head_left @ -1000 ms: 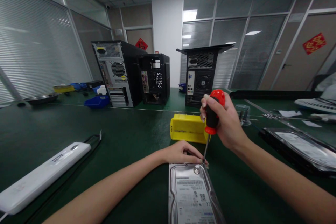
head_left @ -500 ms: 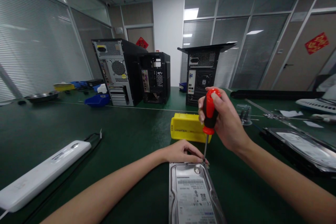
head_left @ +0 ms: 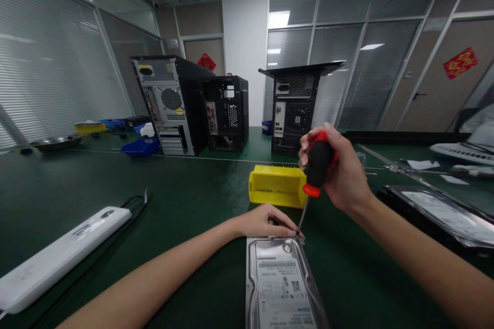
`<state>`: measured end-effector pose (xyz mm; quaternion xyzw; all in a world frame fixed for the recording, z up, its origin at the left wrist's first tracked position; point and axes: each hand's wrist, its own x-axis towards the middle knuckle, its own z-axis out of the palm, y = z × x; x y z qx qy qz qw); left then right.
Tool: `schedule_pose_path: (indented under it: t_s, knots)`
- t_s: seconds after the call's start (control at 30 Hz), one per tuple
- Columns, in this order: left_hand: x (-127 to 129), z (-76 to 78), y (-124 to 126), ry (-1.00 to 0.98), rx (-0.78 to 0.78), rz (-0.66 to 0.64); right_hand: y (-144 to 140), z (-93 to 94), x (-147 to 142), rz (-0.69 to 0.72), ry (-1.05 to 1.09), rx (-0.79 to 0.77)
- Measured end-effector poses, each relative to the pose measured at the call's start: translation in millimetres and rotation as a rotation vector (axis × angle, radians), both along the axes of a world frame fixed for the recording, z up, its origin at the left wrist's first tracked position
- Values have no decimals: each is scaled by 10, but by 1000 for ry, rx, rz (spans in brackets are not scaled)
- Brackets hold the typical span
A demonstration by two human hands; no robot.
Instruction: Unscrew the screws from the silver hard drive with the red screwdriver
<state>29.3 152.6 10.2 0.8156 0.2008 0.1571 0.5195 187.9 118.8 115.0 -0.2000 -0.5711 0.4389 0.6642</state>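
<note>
Open green surface (head_left: 185,195) lies left of the hard drive (head_left: 280,282), clear up to the white power strip (head_left: 57,257). Beyond the drive, the yellow box (head_left: 276,186) blocks passage just behind the left hand (head_left: 266,223). A bagged drive (head_left: 443,213) obstructs the right side.

2 bare forearms, no sleeves, left hand (head_left: 262,223), right hand (head_left: 343,175).

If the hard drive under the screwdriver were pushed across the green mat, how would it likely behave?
The hard drive looks like a rigid metal slab lying flat, so it would probably slide, not tip or roll. Its shiny cover suggests a slippery surface, which may be why the left hand rests at its far edge. It is probably dense for its size. The right hand grips the screwdriver.
</note>
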Motion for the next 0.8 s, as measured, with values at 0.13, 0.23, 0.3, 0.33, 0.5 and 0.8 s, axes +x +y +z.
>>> schedule_pose_path:
  t_s: [0.13,0.23,0.3,0.33,0.5,0.8]
  knots:
    - [8,-2,-1,3,10,1,-17,-8,-28,-7,-33,-10]
    - [11,-1,0,10,8,6,-18,-10,-19,-13,-47,-26]
    - [12,0,2,15,1,7,-7,-10,-5,-28,-44,-27]
    - [14,1,3,15,-2,10,0,-12,2,-34,-40,-29]
    - [19,7,1,27,8,34,7,-14,9,13,-23,-44]
    - [17,-7,-3,18,-1,10,-48,-13,-43,124,13,-41]
